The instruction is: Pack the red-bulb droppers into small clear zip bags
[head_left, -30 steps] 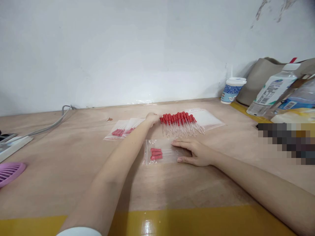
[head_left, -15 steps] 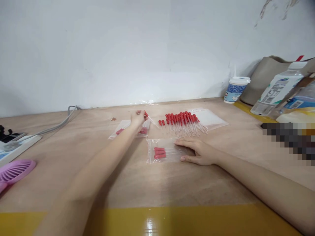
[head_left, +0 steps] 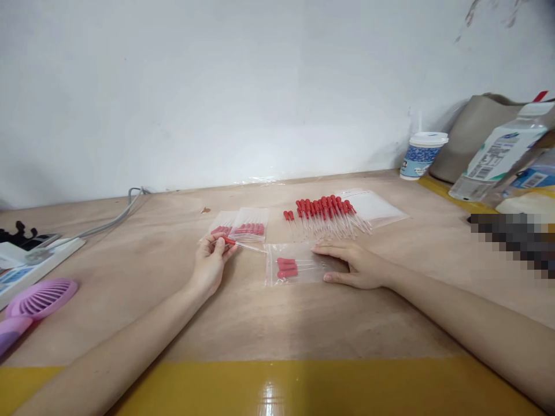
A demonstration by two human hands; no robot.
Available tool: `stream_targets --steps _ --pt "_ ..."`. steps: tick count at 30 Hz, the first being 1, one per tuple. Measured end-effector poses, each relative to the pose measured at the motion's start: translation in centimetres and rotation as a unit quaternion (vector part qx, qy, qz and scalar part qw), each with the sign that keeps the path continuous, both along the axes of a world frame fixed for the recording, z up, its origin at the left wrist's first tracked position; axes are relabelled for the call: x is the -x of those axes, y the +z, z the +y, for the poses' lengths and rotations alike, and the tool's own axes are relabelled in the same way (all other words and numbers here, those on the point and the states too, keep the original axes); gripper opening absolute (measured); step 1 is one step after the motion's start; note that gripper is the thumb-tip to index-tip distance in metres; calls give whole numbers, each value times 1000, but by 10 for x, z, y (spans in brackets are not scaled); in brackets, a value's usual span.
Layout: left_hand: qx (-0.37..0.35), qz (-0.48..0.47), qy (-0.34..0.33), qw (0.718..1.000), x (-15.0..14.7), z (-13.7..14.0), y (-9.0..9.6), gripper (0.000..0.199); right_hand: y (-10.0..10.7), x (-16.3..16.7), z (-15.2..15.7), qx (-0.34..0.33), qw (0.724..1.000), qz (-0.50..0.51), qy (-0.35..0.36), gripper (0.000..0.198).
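The dropper (head_left: 243,245) in the left hand (head_left: 211,261) is the thing in play: pinched by its red bulb between thumb and fingertips, glass stem sticking out to the right, so its long axis runs roughly left-right across the worktop (head_left: 277,323), a touch tilted, with the tip aimed at the mouth of the open bag (head_left: 299,268) and just short of it. The bulb end points back toward the hand. That bag lies flat in the middle and has what looks like three droppers in it, red bulbs at its left end, stems running right, the same way round as the one in hand. The right hand (head_left: 351,264) lies flat on the bag's right part, fingers spread and loose, nothing gripped, just pinning the plastic down. So progress looks like early-to-middle: two filled bags (head_left: 243,228) sit just behind the left hand, side by side and overlapping a bit, and the current bag is partly filled. Plenty is left though, since a whole row of loose droppers (head_left: 329,216) lies behind the open bag, bulbs away from the camera and tips fanning toward it, with a stack of empty bags (head_left: 375,208) just right of that row. Further out: a cup (head_left: 422,155) and a bottle (head_left: 498,153) by the wall on the right, a power strip (head_left: 30,263) and a purple fan (head_left: 39,297) at far left.
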State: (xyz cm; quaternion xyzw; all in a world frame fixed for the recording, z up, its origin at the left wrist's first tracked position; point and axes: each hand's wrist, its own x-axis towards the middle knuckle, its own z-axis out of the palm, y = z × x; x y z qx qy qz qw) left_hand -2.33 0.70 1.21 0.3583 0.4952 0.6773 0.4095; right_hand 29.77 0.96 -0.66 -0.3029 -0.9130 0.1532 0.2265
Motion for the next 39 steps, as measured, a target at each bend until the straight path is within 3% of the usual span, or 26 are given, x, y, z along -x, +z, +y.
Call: stream_targets --steps 11,18,28,36,39 --pt "45 -2 -66 997 -31 -8 -5 8 0 1 0 -10 1000 -7 4 59" --pt "62 176 -182 965 -34 -15 -3 34 1 2 0 -13 1000 9 7 58" --pt "39 259 -191 946 -38 -9 -5 28 2 1 0 5 1000 -5 -2 60" --pt "6 333 -227 915 -34 -12 -11 22 3 2 -1 -12 1000 5 12 57" --pt "-8 322 -269 907 -34 -13 -12 23 3 2 -1 -6 1000 10 13 57"
